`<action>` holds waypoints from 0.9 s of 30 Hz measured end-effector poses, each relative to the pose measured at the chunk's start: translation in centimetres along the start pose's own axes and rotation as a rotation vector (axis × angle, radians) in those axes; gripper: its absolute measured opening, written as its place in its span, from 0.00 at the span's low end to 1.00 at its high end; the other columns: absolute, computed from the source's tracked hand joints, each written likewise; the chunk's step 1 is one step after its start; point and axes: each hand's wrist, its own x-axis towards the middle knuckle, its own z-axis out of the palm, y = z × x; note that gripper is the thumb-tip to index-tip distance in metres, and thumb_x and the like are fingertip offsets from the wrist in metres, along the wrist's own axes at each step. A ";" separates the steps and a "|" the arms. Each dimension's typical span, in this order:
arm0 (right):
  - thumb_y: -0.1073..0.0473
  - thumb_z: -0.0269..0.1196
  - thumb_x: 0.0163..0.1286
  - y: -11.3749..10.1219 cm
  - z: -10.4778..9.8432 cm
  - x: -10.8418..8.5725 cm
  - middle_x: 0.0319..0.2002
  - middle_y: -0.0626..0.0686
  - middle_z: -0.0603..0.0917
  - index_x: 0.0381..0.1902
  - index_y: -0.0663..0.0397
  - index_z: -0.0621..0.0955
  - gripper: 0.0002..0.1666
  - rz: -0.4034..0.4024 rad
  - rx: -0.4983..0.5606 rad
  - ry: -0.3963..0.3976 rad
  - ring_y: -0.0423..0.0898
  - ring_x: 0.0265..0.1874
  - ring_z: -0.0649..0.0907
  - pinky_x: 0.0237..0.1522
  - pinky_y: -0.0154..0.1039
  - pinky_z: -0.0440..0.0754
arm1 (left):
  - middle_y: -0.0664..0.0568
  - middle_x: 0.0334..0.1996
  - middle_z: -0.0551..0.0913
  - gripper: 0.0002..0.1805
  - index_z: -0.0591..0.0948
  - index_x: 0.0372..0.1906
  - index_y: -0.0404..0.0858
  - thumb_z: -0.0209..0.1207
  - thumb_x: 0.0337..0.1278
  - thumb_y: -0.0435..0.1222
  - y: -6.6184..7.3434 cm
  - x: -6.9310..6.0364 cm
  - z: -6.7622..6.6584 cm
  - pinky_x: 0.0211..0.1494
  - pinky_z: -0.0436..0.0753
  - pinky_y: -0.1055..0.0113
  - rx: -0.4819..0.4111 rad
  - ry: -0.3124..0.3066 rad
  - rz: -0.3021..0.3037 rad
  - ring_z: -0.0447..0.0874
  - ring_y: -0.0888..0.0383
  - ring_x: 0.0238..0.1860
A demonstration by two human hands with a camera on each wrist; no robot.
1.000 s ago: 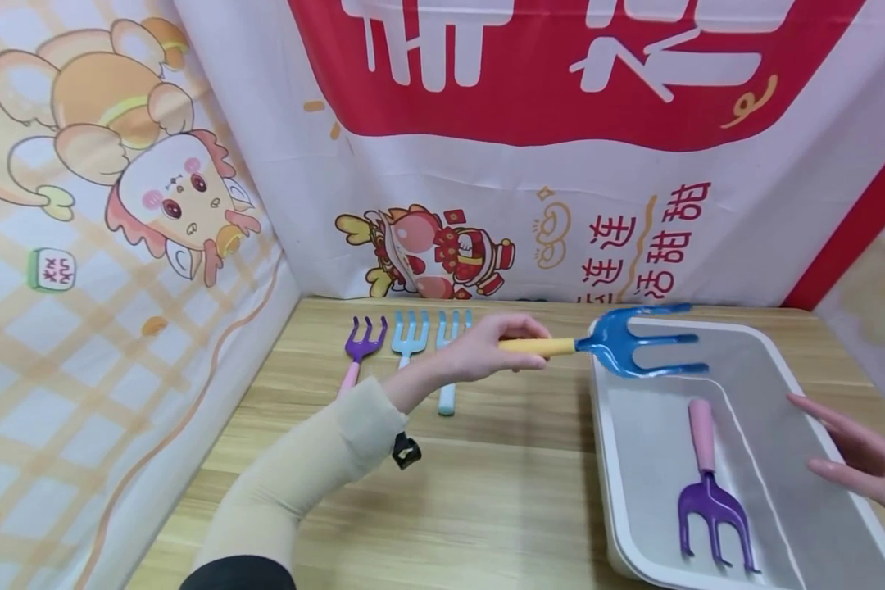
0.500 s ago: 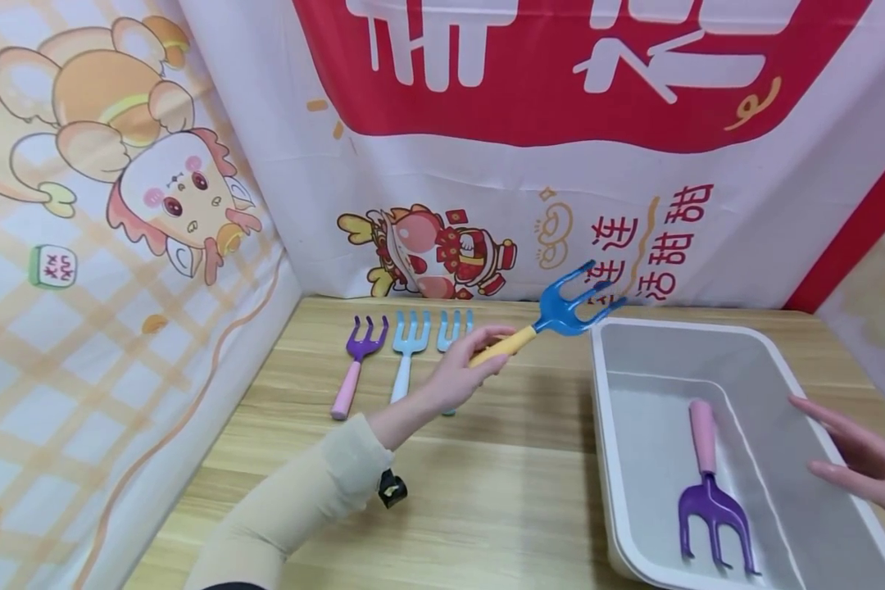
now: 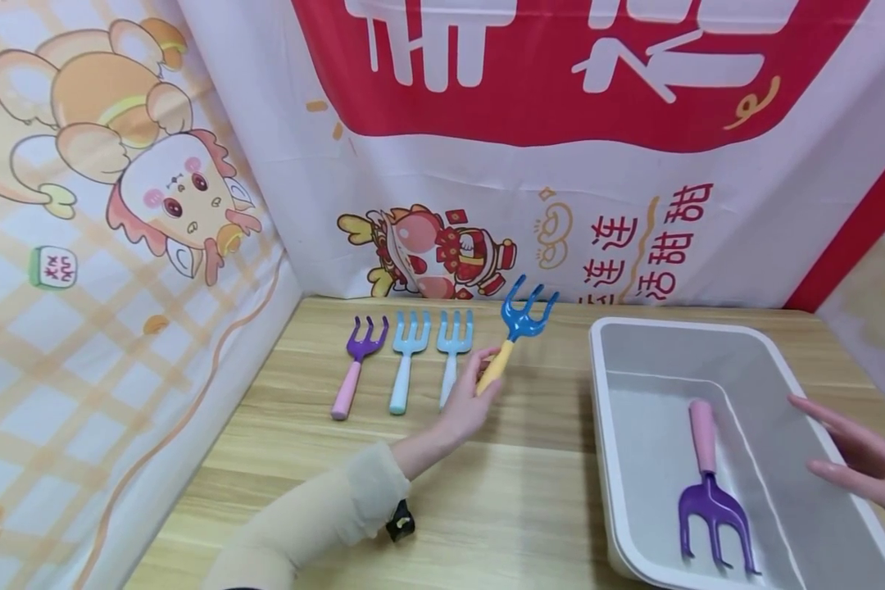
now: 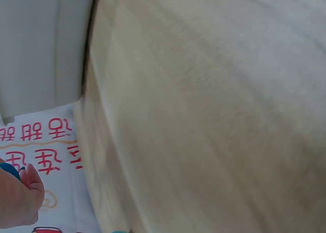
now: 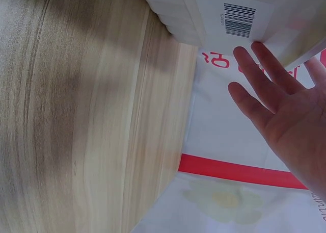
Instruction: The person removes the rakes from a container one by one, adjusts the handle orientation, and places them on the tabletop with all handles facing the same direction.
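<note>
My left hand [image 3: 466, 407] grips the yellow handle of a blue hand fork [image 3: 525, 318], its tines pointing to the back. Just left of it lie two light-blue hand forks, the nearer one [image 3: 455, 334] partly behind the hand and the other [image 3: 407, 356] in full view. Farther left lies a purple hand fork [image 3: 350, 385] with a pink handle. Another purple hand fork [image 3: 708, 492] rests inside the grey bin [image 3: 610, 492]. My right hand [image 5: 295, 105] has its fingers extended at the bin's outer right wall; in the head view the thumb reaches over the rim.
The wooden table [image 3: 487, 508] meets a printed cloth wall [image 3: 560, 164] at the back and another cloth [image 3: 118, 328] on the left. A black strap end [image 3: 401, 522] hangs by the left sleeve. A barcode label [image 5: 239, 19] is on the bin's side.
My left hand has carried the blue hand fork from over the bin's left rim leftward and down, turning its tines from right to back. The right hand has stayed at the bin.
</note>
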 end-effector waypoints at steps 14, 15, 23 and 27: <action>0.74 0.60 0.66 0.0 0.0 0.1 0.48 0.18 0.66 0.78 0.41 0.52 0.50 -0.027 0.015 -0.011 0.25 0.38 0.76 0.25 0.37 0.83 | 0.41 0.49 0.76 0.26 0.68 0.65 0.37 0.55 0.62 0.25 -2.2 0.5 1.8 0.46 0.78 0.62 -0.005 0.169 -0.202 0.76 0.51 0.44; 0.75 0.60 0.65 0.0 0.0 0.1 0.49 0.19 0.67 0.77 0.43 0.53 0.50 -0.049 0.025 -0.007 0.25 0.39 0.77 0.25 0.36 0.83 | 0.41 0.48 0.76 0.26 0.68 0.65 0.37 0.55 0.62 0.25 -2.3 0.7 1.9 0.45 0.78 0.62 -0.003 0.175 -0.215 0.76 0.51 0.43; 0.81 0.57 0.63 0.2 0.0 0.1 0.52 0.23 0.71 0.77 0.50 0.54 0.49 -0.148 0.077 -0.001 0.28 0.42 0.78 0.28 0.34 0.83 | 0.38 0.50 0.76 0.26 0.68 0.64 0.36 0.56 0.61 0.24 -3.3 1.4 2.2 0.47 0.80 0.60 0.021 0.192 -0.260 0.77 0.48 0.45; 0.82 0.56 0.62 0.2 0.1 0.0 0.54 0.25 0.72 0.76 0.53 0.55 0.49 -0.186 0.080 0.005 0.28 0.43 0.79 0.29 0.32 0.82 | 0.36 0.57 0.73 0.30 0.67 0.65 0.33 0.58 0.56 0.21 -3.7 1.7 2.2 0.55 0.78 0.58 0.080 0.140 -0.276 0.75 0.44 0.56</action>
